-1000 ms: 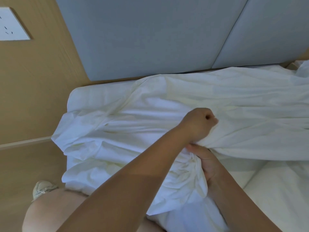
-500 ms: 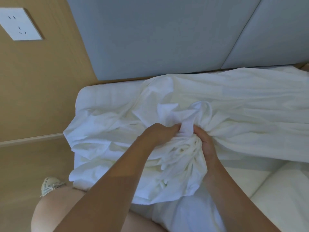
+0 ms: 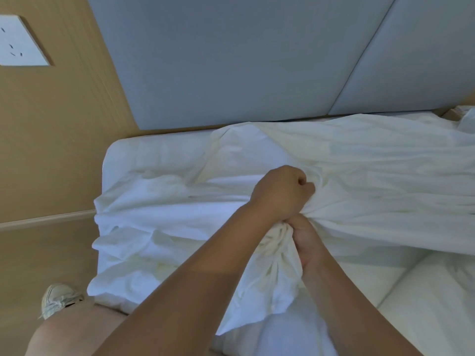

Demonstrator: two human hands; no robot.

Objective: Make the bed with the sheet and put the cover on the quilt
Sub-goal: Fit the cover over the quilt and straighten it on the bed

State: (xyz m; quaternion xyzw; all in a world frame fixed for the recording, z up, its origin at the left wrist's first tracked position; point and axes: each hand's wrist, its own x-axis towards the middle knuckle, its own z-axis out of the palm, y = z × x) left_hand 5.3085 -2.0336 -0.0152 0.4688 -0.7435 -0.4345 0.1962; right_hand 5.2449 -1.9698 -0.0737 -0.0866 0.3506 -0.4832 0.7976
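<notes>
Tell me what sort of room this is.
Probably a bedroom, perhaps a hotel room: a mattress against a grey padded headboard, rumpled white bed linen spread over it, and a wall socket nearby.

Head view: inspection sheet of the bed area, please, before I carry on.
Surface: mattress, corner by the headboard not covered by the sheet.
Job's things: white sheet, crumpled, bunched at the middle.
Clutter: nothing seen.
Grips: left grip fisted in the sheet; right grip just below it, clutching the bunch.
Cables: nothing seen.
Surroundings: grey padded headboard, wood wall panel, socket plate, one shoe lower left.
</notes>
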